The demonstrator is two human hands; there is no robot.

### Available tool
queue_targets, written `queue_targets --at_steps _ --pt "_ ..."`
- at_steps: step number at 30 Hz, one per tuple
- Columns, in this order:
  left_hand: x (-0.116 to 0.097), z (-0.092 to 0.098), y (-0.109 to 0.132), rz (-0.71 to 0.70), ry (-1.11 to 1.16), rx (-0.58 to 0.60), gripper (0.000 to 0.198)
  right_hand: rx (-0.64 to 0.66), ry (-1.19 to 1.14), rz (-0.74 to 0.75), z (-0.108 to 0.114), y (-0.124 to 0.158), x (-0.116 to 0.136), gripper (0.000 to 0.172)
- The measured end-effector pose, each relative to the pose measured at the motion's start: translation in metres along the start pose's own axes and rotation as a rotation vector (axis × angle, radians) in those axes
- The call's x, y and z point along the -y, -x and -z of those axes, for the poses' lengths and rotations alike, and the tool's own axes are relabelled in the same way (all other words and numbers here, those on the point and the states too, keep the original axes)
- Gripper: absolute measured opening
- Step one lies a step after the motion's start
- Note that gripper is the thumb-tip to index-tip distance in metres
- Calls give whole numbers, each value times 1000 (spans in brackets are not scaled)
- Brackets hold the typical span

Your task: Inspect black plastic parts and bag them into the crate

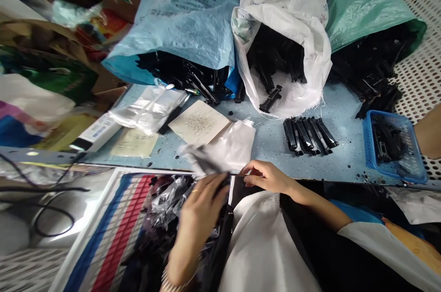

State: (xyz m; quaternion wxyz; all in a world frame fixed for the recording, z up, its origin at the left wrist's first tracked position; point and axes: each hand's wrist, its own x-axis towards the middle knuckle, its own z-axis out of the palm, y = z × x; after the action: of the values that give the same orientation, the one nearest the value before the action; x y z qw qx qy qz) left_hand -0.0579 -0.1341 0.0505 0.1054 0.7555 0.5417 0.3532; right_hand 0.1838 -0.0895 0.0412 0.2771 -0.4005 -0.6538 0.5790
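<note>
My left hand [203, 200] reaches down at the table's near edge, fingers curled round a dark part in a clear plastic bag [223, 149]; motion blur hides the details. My right hand [267, 176] pinches the bag's lower edge just to the right. Below my left hand, a heap of bagged black parts [165, 209] lies in a striped sack [113, 223]. A row of loose black plastic parts [308, 135] lies on the blue table [344, 108] beyond my right hand.
Three open sacks of black parts stand at the back: blue [179, 21], white [292, 30], green [365, 7]. A blue basket [392, 145] holds more parts at right, next to another person's arm [429, 131]. Papers [198, 123] and bags [148, 108] lie at left.
</note>
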Motion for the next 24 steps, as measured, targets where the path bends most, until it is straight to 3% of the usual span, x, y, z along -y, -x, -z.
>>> queue_targets --at_steps 2,4,6,7,9,10,12,15,18,21,24 --pt "46 32 33 231 -213 -29 23 -88 145 -19 23 6 1 24" --pt "106 51 79 388 -327 97 20 -325 411 -76 56 13 -5 25" --pt "161 56 126 504 -332 156 31 -494 703 -137 91 18 -15 32" --pt "180 55 144 549 -326 204 34 -517 842 -149 108 18 -21 38" --pt "196 49 161 610 -337 227 34 -448 1075 -130 134 13 -30 51" --pt "192 44 157 621 -352 219 30 -380 1165 -110 142 9 -33 55" --pt "164 30 127 603 -380 156 23 -234 1298 -64 150 -4 -33 55" --pt "97 0 49 452 -305 -7 23 -42 1403 38 142 -23 -22 50" --pt "42 -44 -27 205 -55 -10 24 93 1440 115 126 -33 -9 46" --pt "24 -90 -72 102 -76 74 22 145 1448 108 120 -31 -4 35" --pt "38 -113 -91 190 -52 163 17 186 1341 134 130 -18 -11 18"
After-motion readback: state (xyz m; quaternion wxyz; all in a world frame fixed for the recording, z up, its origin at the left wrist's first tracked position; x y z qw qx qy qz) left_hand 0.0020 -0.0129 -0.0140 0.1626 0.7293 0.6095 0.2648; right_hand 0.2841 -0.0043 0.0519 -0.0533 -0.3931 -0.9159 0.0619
